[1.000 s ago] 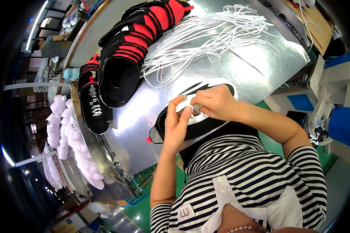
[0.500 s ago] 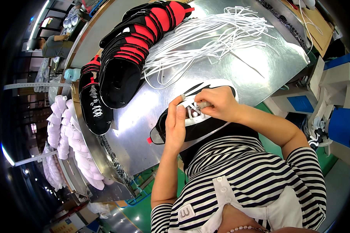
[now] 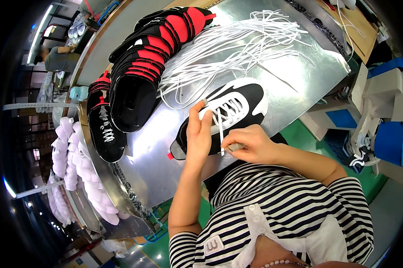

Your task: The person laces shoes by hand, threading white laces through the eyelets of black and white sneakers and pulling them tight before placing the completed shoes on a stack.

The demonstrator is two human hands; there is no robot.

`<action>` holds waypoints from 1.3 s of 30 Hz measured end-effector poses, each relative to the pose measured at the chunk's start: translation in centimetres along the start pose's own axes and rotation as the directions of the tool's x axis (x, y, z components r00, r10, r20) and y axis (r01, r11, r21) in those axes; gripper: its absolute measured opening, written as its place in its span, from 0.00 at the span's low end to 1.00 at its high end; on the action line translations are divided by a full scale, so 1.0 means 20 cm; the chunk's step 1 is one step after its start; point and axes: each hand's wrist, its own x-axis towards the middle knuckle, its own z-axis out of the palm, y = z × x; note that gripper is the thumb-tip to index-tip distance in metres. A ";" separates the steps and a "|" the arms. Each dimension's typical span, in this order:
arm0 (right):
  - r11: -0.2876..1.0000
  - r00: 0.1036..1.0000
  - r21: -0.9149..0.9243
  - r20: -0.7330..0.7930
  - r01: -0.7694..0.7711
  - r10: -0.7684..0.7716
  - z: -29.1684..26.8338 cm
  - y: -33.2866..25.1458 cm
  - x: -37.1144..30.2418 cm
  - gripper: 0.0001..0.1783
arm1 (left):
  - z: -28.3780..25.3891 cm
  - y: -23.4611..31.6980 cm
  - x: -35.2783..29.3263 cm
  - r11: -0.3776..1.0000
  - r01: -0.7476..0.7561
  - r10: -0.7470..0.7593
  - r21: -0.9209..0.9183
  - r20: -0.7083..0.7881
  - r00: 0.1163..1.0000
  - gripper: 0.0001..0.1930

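A black-and-white shoe upper [image 3: 255, 94] lies on the metal tabletop near me, its toe pointing to the far right and a red tab at its heel end. White lacing crosses its eyelet opening. My left hand [image 3: 198, 130] grips the upper beside the collar, thumb and fingers closed on its edge. From the eyelets nearest that hand, a white shoelace [image 3: 221, 129] runs toward me, drawn straight. My right hand [image 3: 251, 145] pinches the end of this lace just off the upper's near side. Finger coverings show on fingertips of both hands.
A bundle of loose white laces [image 3: 237, 44] spreads over the metal table [image 3: 159, 172]. Stacked black-and-red uppers [image 3: 136, 85] stand at the left, beside a laced black upper [image 3: 105, 129]. Pale padded pieces [image 3: 85, 174] hang beyond the left edge. Another person [image 3: 60, 58] works far left.
My right hand has moved from the eyelets toward me, pulling the shoelace out straight. The lacing now shows uncovered. My left hand stays on the upper.
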 end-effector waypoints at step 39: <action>0.874 0.848 0.289 -0.254 -0.392 0.464 0.11 0.09 -0.02 0.09 | -0.05 0.04 -0.28 0.900 -0.127 0.063 0.418 0.164 0.984 0.13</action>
